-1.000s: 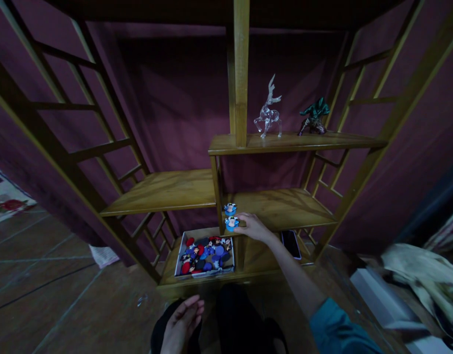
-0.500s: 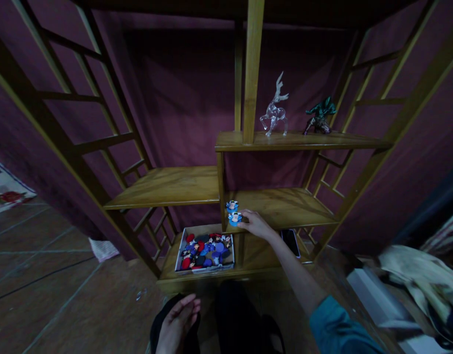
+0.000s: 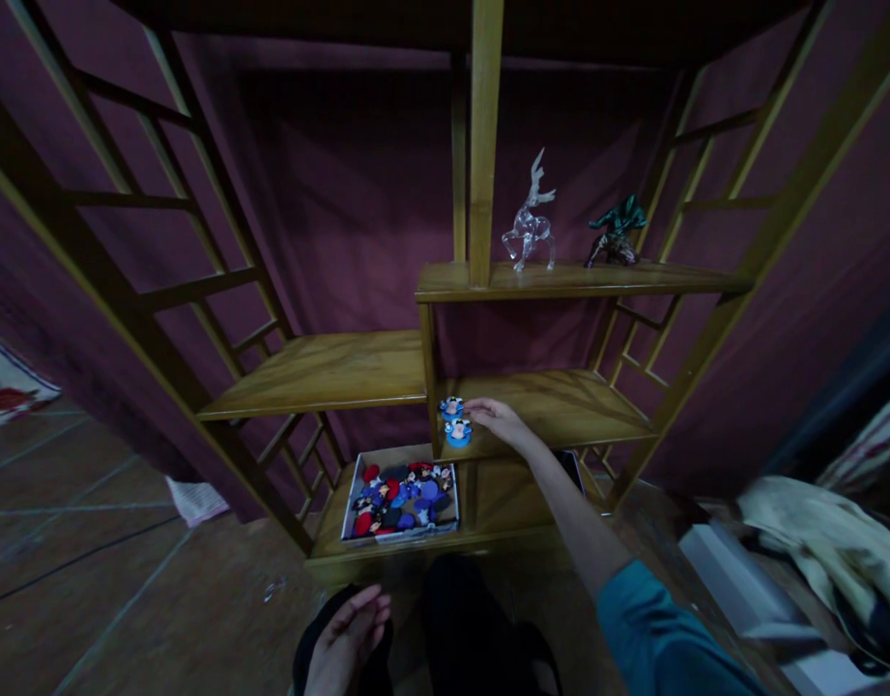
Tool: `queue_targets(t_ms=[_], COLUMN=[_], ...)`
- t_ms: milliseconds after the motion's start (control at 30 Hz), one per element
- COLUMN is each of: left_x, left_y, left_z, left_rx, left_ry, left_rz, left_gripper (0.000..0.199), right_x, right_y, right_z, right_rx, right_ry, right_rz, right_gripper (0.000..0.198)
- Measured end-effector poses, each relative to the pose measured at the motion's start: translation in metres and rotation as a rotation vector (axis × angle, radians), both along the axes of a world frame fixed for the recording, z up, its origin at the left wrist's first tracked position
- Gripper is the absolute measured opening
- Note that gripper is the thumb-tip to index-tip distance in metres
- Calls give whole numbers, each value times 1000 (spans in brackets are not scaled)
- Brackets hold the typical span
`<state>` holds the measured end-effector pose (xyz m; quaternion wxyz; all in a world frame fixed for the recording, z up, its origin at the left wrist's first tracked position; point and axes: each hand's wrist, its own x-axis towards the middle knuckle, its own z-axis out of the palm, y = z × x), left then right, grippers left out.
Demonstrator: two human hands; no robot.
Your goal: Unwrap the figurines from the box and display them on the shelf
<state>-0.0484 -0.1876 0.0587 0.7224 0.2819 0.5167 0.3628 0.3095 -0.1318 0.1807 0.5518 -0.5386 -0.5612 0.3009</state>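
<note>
two blue figurines point(image 3: 457, 433) are set on shelf point(image 3: 571, 408) | right hand point(image 3: 495, 416) held alongside, fingers apart | left hand point(image 3: 349, 634) held low, fingers unclenched

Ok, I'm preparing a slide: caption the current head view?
Right hand beside two blue-based figurines on a wooden shelf, one tier below a transparent deer figurine; left hand empty.

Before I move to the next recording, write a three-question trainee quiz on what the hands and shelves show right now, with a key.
1. Count: how many blue-based figurines stand on the lower right shelf?
2. True or false: the open box sits higher than the clear deer.
3. Complete: the hand nearer those shelf figurines is the person's ____ hand.

Key:
1. Two.
2. False; it sits lower.
3. Right hand.
</note>
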Motion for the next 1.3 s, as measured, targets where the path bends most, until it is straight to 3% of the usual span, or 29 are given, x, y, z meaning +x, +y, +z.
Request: queue_targets(t_ms=[133,333,500,667,1000,1300], left_x=[-6,-6,-7,-8,-6,-12], left_y=[0,0,1,1,0,-3], left_z=[1,-2,-8,-10,-14,-15], left_rx=[-3,-10,-26,-16,-23,14], left_ry=[31,47,16,4,15,25], left_rz=[7,27,8,6,-18,-40], left_gripper=[29,27,24,24,25,27], right_x=[8,13,14,11,5,7], right_y=[19,54,68,74,63,66], right_z=[0,-20,-29,-31,-21,-24], right_rx=[-1,6,58,-4,56,45], right_ry=[15,-123,-244,-277,-552,-538], right_rz=[6,-203,-118,-89,-277,-275], right_gripper=[30,32,36,20,18,20])
